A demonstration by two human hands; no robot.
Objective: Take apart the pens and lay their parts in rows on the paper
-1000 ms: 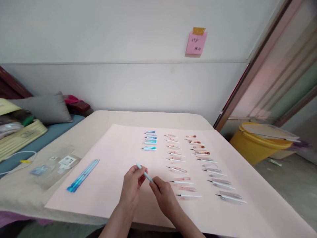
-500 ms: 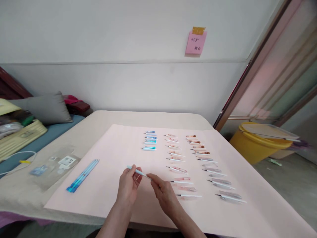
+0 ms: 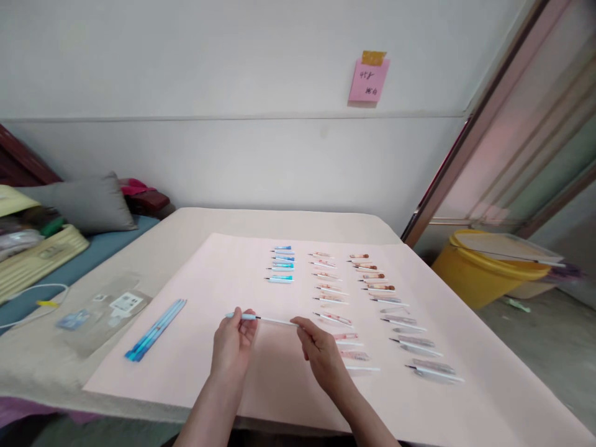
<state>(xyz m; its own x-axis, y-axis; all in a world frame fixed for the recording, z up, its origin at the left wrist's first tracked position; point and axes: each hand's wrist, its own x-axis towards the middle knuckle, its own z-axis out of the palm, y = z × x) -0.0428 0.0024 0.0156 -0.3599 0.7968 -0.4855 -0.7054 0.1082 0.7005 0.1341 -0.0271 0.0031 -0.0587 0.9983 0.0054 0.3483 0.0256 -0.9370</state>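
My left hand (image 3: 231,347) pinches the light-blue barrel (image 3: 241,316) of a pen above the pink paper sheet (image 3: 209,347). My right hand (image 3: 321,352) pinches the far end of the thin white refill (image 3: 278,321) that sticks out of that barrel. The two hands are about a hand's width apart, with the refill stretched level between them. Right behind them lie three rows of small pen parts: blue ones (image 3: 282,264), pink ones (image 3: 331,298) and brown and grey ones (image 3: 391,304).
A bundle of blue pens (image 3: 156,329) lies at the sheet's left edge. Clear plastic packets (image 3: 105,310) rest on the beige tablecloth to the left. A bed with a grey pillow (image 3: 84,202) is further left. A yellow bucket (image 3: 484,267) stands on the floor at right.
My hands have drawn apart: the left moved left with the blue barrel, and the white refill now shows between them. The pen went from tilted to level.
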